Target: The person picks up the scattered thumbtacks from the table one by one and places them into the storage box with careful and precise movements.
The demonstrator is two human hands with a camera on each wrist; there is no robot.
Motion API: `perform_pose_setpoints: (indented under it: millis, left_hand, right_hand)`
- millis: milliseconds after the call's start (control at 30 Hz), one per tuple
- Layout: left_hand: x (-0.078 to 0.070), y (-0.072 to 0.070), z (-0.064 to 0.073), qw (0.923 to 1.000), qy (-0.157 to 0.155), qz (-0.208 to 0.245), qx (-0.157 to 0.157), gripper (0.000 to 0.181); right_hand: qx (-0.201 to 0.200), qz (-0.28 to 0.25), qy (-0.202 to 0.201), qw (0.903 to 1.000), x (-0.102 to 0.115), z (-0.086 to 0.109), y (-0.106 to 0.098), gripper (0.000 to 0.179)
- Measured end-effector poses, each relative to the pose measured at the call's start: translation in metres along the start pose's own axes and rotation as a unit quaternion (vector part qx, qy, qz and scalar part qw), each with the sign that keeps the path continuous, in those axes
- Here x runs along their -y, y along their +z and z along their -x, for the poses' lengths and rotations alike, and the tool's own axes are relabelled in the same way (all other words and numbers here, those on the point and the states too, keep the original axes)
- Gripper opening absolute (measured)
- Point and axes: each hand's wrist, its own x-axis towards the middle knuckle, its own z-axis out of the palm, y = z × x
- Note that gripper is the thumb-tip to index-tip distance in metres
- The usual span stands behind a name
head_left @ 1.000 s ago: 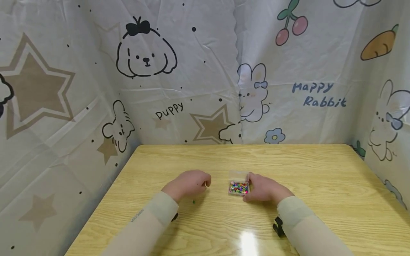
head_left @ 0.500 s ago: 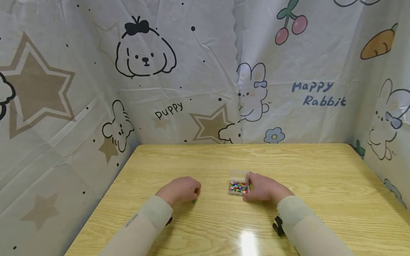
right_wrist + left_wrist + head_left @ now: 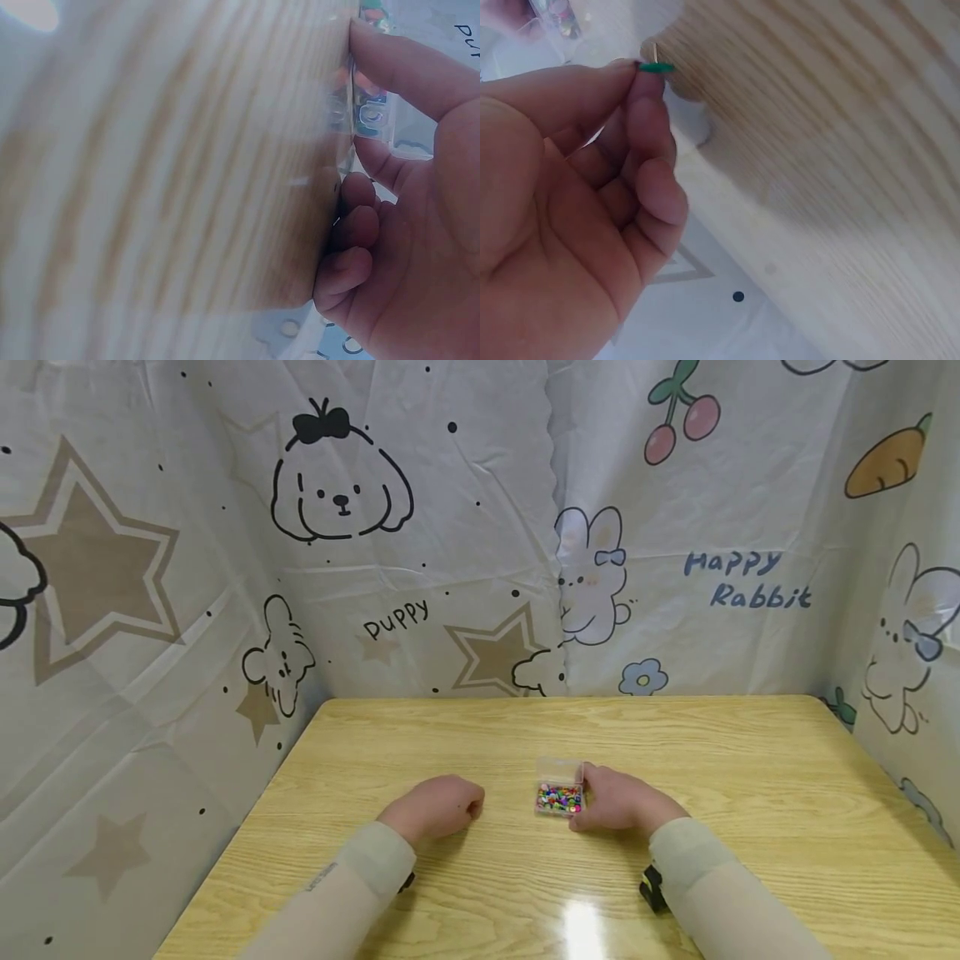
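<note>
Between thumb and index fingertip, my left hand [image 3: 438, 806] pinches a green thumbtack [image 3: 656, 67], its metal point sticking up in the left wrist view. The hand hovers over the table, left of a small clear plastic box [image 3: 559, 771]. That box has its lid raised at the back and is filled with multicoloured thumbtacks [image 3: 559, 798]. My right hand [image 3: 618, 799] grips the box's right side, thumb at the near corner and fingers at the far one. In the right wrist view its other fingers are curled close to the tabletop.
The wood-grain table [image 3: 735, 760] extends around both hands. A printed curtain [image 3: 420, 577] hangs behind it and along both sides. A bright light reflection lies on the tabletop near the front.
My left hand went down and left to the green thumbtack on the table, took hold of it, and has shifted back right with it. The right hand and box have stayed put.
</note>
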Motion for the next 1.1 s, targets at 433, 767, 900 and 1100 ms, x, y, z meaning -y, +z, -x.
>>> perform_pose_setpoints:
  millis: [433, 767, 900, 1100]
  left_hand:
    - [-0.035, 0.005, -0.041, 0.9965, 0.048, -0.041, -0.055, 0.016]
    - [-0.069, 0.01, -0.062, 0.9907, 0.071, -0.09, -0.074, 0.01]
    - [-0.074, 0.011, -0.066, 0.99, 0.066, -0.104, -0.068, 0.009]
    - [-0.074, 0.011, -0.067, 0.9904, 0.064, -0.101, -0.07, 0.009]
  right_hand:
    - [-0.006, 0.014, -0.002, 0.9999, -0.003, 0.0, 0.0, 0.055]
    - [-0.007, 0.016, -0.007, 0.9998, -0.004, -0.001, 0.001, 0.053]
    - [-0.007, 0.016, -0.009, 0.9998, -0.003, -0.001, 0.001, 0.052]
    - [-0.011, 0.022, -0.012, 0.9996, -0.002, 0.0, -0.001, 0.052]
